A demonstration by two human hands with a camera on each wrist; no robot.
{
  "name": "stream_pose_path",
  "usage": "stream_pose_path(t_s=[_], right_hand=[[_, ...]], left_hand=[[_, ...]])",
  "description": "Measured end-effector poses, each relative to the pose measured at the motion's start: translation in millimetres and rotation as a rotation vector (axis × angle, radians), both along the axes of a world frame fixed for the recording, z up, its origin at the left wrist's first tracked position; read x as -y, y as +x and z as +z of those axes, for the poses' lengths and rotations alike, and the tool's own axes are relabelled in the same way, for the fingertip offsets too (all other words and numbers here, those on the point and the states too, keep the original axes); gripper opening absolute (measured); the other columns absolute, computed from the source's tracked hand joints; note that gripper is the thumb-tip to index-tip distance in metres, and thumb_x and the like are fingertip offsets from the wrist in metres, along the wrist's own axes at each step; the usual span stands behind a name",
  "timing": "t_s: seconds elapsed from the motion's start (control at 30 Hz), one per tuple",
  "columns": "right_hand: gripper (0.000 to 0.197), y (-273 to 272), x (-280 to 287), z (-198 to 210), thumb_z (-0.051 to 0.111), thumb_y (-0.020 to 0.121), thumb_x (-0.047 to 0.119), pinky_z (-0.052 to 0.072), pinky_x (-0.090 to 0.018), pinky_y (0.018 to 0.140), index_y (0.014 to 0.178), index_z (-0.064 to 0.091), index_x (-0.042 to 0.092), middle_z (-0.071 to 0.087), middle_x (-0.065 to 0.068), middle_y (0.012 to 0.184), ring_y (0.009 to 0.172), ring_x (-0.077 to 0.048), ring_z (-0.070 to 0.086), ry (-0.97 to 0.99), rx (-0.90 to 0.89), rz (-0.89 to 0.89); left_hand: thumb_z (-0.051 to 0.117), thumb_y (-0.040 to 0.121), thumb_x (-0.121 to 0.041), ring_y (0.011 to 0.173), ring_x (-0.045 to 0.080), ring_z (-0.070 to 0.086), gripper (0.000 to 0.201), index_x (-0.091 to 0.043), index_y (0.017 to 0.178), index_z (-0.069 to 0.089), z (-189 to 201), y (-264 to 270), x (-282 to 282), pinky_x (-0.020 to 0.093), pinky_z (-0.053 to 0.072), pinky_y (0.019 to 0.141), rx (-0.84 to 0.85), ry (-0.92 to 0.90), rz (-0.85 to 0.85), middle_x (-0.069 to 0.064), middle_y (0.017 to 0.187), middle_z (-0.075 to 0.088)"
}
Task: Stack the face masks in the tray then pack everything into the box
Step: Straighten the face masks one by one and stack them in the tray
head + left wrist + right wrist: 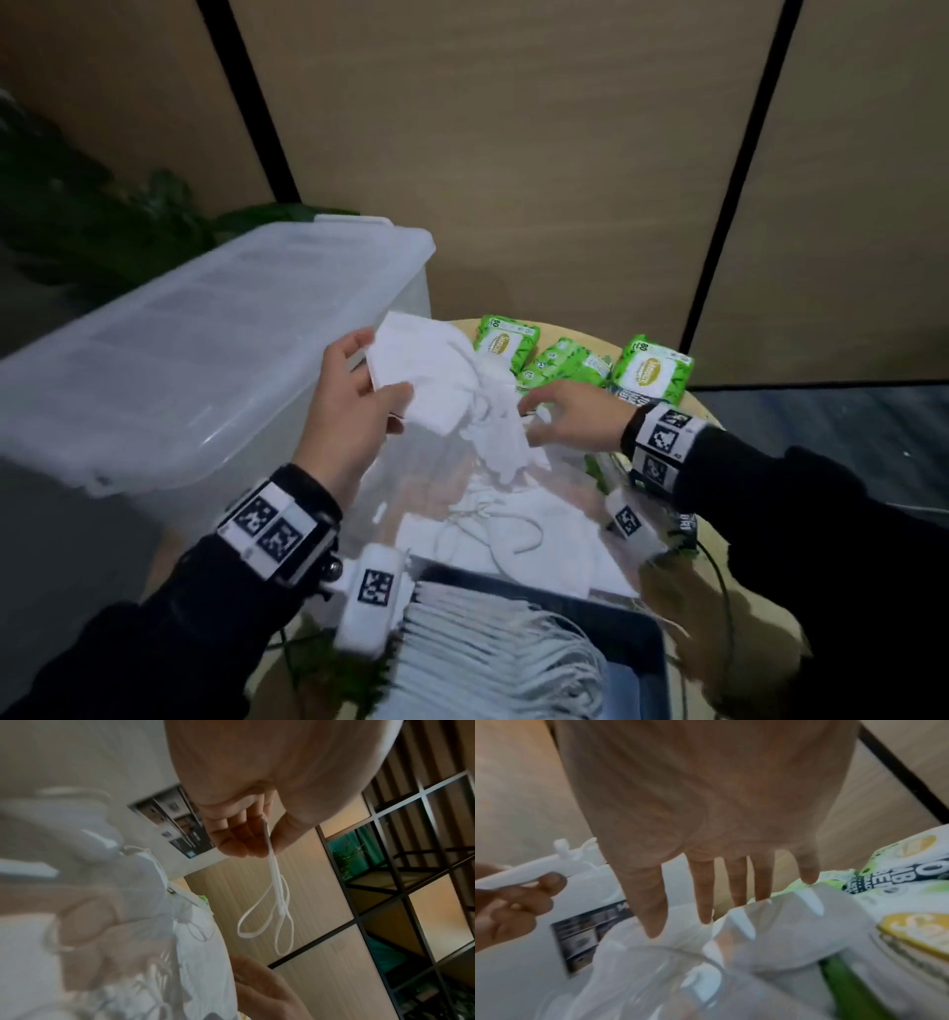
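Left hand (343,411) has its grip pinched on a few face masks (426,375); right hand (570,417) reaches flat-fingered. They're light, floppy, straps tangle, so grab the folded edge.

The lidded box (205,329) walls off the left; wipe packs (649,370) crowd the table's far edge.

Tan wall panels (513,154) behind, split by black strips (729,180). Green leafy plant (102,216) in dark left corner. Round light wood tabletop (719,591). Dark grey floor (847,426) at right. Black grid shelf (411,882) in left wrist view. Dim light
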State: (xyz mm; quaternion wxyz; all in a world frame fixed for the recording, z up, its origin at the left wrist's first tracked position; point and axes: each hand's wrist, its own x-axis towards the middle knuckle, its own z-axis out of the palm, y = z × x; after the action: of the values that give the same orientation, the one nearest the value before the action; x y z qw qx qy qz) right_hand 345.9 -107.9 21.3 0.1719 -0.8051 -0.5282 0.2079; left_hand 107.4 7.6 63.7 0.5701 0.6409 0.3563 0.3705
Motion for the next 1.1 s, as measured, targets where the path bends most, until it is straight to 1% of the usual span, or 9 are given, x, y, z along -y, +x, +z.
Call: stream_pose_path(t_s=[0.2, 0.33, 0.47, 0.67, 0.77, 0.87, 0.93, 1.03, 1.1], right_hand=[[0.04, -43, 12, -9, 0.06, 0.091, 0.005, 0.045, -0.028, 0.101, 0.119, 0.074, 0.029, 0.067, 0.007, 0.13, 0.117, -0.015, 0.059, -0.07, -0.08, 0.16], [0.028, -51, 2, -14, 0.059, 0.091, 0.007, 0.049, -0.03, 0.085, 0.111, 0.074, 0.021, 0.071, 0.005, 0.106, 0.097, -0.019, 0.064, -0.018, -0.043, 0.081], [0.028, -37, -18, -33, 0.072, 0.085, 0.023, 0.05, -0.037, 0.064, 0.111, 0.062, 0.027, 0.073, -0.005, 0.089, 0.066, -0.022, 0.063, 0.088, -0.247, -0.227], [0.039, -23, -36, -45, 0.075, 0.085, 0.03, 0.058, -0.04, 0.071, 0.112, 0.048, 0.02, 0.071, -0.011, 0.097, 0.084, -0.031, 0.07, 0.019, -0.097, -0.344], [0.037, -15, -40, -47, 0.077, 0.083, 0.038, 0.056, -0.034, 0.067, 0.108, 0.061, 0.015, 0.073, -0.009, 0.096, 0.084, -0.026, 0.069, 0.005, -0.054, -0.312], [0.036, -9, -35, -44, 0.085, 0.076, 0.032, 0.048, -0.032, 0.067, 0.104, 0.067, 0.019, 0.072, -0.004, 0.092, 0.084, -0.026, 0.067, 0.007, -0.088, -0.29], [0.03, -7, -31, -43, 0.089, 0.072, 0.029, 0.042, -0.032, 0.065, 0.09, 0.069, 0.016, 0.064, -0.003, 0.079, 0.073, -0.024, 0.058, -0.036, -0.083, -0.265], [0.028, -8, -23, -40, 0.089, 0.072, 0.021, 0.034, -0.032, 0.058, 0.073, 0.063, 0.013, 0.047, -0.005, 0.061, 0.056, -0.02, 0.042, -0.001, -0.209, -0.258], [0.023, -7, -17, -35, 0.087, 0.077, 0.017, 0.038, -0.028, 0.052, 0.075, 0.067, 0.007, 0.055, -0.002, 0.06, 0.051, -0.016, 0.048, 0.093, -0.274, -0.282]], left_hand=[[0.064, 0.089, 0.001, 0.107, 0.023, 0.068, 0.056, -0.036, 0.13, 0.051, -1, -31, 3, 0.035, 0.054, 0.067, -0.131, 0.14, -0.105, -0.004, 0.123, 0.07], [0.064, 0.088, -0.006, 0.111, 0.013, 0.065, 0.056, -0.038, 0.132, 0.05, 7, -34, 0, 0.04, 0.056, 0.092, -0.256, 0.373, -0.138, -0.012, 0.125, 0.066], [0.062, 0.088, -0.007, 0.085, 0.009, 0.059, 0.056, -0.034, 0.135, 0.047, 10, -37, 0, 0.023, 0.047, 0.074, -0.363, 0.533, -0.139, -0.003, 0.103, 0.064], [0.057, 0.085, -0.012, 0.104, 0.024, 0.063, 0.049, -0.034, 0.129, 0.058, 7, -37, -12, 0.037, 0.053, 0.092, -0.672, 0.641, -0.16, 0.002, 0.119, 0.068], [0.054, 0.088, -0.013, 0.098, 0.023, 0.06, 0.049, -0.038, 0.131, 0.056, 7, -36, -15, 0.037, 0.052, 0.09, -0.827, 0.61, -0.253, 0.002, 0.118, 0.064], [0.051, 0.092, -0.014, 0.111, 0.022, 0.058, 0.04, -0.041, 0.119, 0.063, 4, -37, -16, 0.036, 0.05, 0.098, -0.991, 0.559, -0.403, 0.002, 0.13, 0.061], [0.052, 0.095, -0.015, 0.123, 0.02, 0.055, 0.039, -0.036, 0.125, 0.066, -1, -37, -14, 0.033, 0.045, 0.104, -1.113, 0.544, -0.493, -0.001, 0.139, 0.058], [0.061, 0.093, -0.014, 0.12, 0.02, 0.056, 0.041, -0.037, 0.126, 0.066, -10, -37, -15, 0.032, 0.048, 0.101, -1.207, 0.526, -0.529, -0.002, 0.14, 0.056], [0.06, 0.092, -0.012, 0.119, 0.021, 0.057, 0.042, -0.039, 0.124, 0.067, -11, -37, -17, 0.034, 0.049, 0.101, -1.184, 0.547, -0.486, 0.0, 0.139, 0.056]])
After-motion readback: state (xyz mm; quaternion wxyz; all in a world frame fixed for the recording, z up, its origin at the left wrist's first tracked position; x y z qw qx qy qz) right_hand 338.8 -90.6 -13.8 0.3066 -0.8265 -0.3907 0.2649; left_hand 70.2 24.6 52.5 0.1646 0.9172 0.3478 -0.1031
